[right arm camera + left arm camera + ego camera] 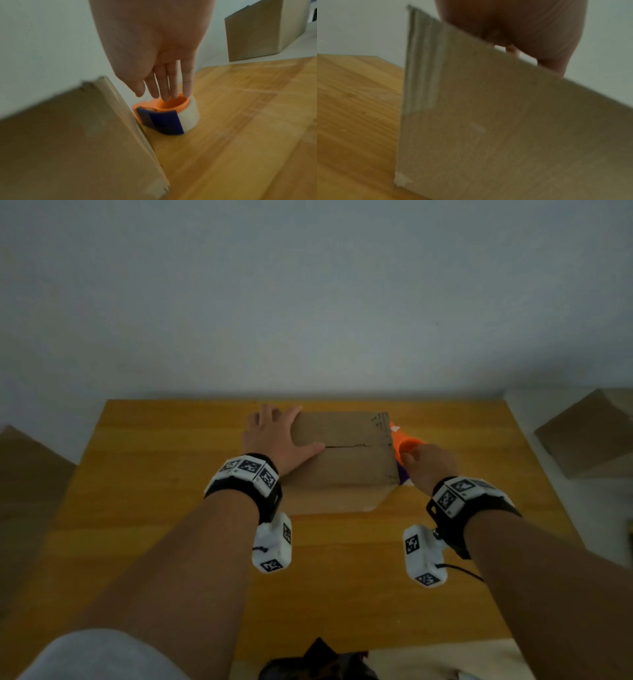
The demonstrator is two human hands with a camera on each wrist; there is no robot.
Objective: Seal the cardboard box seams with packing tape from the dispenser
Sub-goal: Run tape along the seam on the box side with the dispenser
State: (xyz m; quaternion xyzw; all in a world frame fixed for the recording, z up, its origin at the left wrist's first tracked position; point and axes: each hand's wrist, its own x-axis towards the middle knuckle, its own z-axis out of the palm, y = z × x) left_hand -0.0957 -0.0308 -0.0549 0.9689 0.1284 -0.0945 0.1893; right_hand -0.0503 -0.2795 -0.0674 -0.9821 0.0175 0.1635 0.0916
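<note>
A brown cardboard box [346,463] lies on the wooden table [171,460], its centre seam [346,445] showing as a dark slit across the top. My left hand [277,436] lies flat on the box's left end, fingers spread and thumb along the seam. An orange and blue tape dispenser [164,115] with a clear tape roll stands on the table against the box's right side [85,135]. My right hand [164,81] reaches down over it with straight fingers, the fingertips [187,93] at the orange hub's rim. In the head view the dispenser [402,440] peeks out beyond that hand [428,463].
A second cardboard box [589,433] sits off the table at the right, and another brown shape [24,474] stands at the left. A pale wall runs behind the table's far edge. Bare table surface lies in front of the box.
</note>
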